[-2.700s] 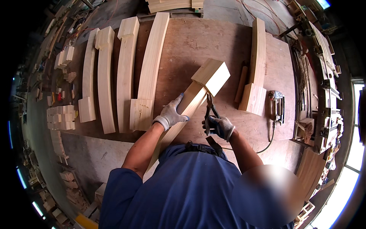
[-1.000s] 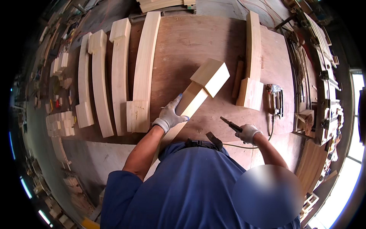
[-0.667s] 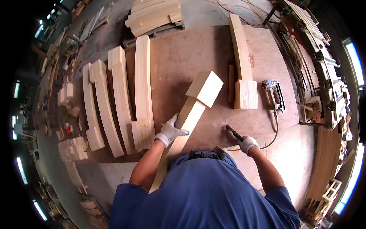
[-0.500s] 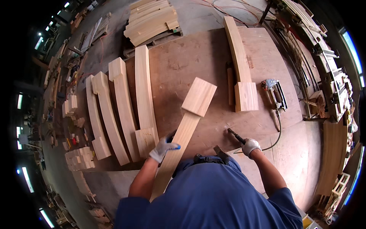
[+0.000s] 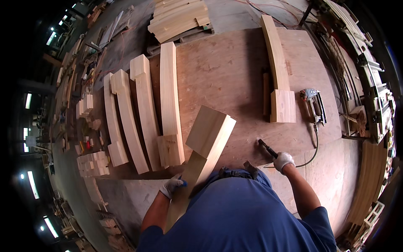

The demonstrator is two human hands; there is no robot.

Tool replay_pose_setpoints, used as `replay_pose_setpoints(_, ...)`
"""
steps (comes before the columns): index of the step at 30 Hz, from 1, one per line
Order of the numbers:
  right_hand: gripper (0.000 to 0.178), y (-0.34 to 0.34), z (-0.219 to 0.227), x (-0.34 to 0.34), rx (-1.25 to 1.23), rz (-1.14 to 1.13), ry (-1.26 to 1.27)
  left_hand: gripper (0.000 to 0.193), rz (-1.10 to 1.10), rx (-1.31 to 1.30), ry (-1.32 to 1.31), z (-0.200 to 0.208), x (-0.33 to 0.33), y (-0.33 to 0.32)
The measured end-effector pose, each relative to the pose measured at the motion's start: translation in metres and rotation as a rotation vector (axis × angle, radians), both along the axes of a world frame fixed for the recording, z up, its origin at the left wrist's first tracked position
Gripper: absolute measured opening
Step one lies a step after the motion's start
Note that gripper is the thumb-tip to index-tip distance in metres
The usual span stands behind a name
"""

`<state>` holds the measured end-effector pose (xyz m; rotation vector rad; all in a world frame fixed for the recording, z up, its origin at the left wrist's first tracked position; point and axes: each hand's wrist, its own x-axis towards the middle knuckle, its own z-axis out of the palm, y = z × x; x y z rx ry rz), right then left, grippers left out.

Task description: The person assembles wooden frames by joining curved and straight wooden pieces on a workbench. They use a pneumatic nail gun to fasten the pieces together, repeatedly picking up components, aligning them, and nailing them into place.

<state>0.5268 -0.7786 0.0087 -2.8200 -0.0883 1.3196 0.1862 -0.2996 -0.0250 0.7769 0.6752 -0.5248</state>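
My left hand (image 5: pixel 171 186), in a white and blue glove, grips a long pale wooden beam (image 5: pixel 181 191) with a thicker block (image 5: pixel 210 132) on its far end. The beam lies tilted along my left side, its near end by my body. My right hand (image 5: pixel 284 161), gloved in white, is closed round a short dark-handled hand tool (image 5: pixel 268 149); its dark end points away to the left, and its exact kind is unclear. Beyond that hand a nail gun (image 5: pixel 312 106) lies on the brown work table (image 5: pixel 218 63), its hose curving toward me.
Several similar beams (image 5: pixel 169 92) with end blocks lie side by side on the left. Another beam (image 5: pixel 277 63) lies on the right, a thin wooden strip (image 5: pixel 266 93) beside it. A stack of boards (image 5: pixel 178 19) stands beyond the table. Racks (image 5: pixel 369 75) line the right.
The held beam has come nearer to me and rolled, so another side of its end block shows. My left hand has drawn back with it. My right hand keeps hold of the tool.
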Motion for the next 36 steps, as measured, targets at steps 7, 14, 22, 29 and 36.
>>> replay_pose_setpoints(7, 0.034, -0.003, -0.004, -0.001, 0.002, -0.015, 0.006, 0.083, -0.285, 0.341, -0.013, 0.127, 0.092, -0.019)
replay_pose_setpoints(14, 0.036, -0.005, 0.005, -0.032, 0.131, -0.146, -0.105, 0.103, -0.954, 0.833, -0.194, 0.203, 0.197, -0.011)
replay_pose_setpoints(22, 0.031, -0.052, -0.053, -0.192, 0.294, -0.778, -0.178, 0.117, -1.665, 1.361, -0.974, 0.188, 0.300, -0.056)
replay_pose_setpoints(29, 0.019, -0.021, -0.050, -0.337, 0.630, -1.620, -0.095, 0.110, -1.935, 1.342, -1.323, 0.154, 0.360, -0.126)
replay_pose_setpoints(36, 0.020, 0.009, -0.043, -0.389, 0.621, -1.690, -0.097, 0.110, -2.191, 1.287, -1.287, 0.110, 0.423, -0.170)
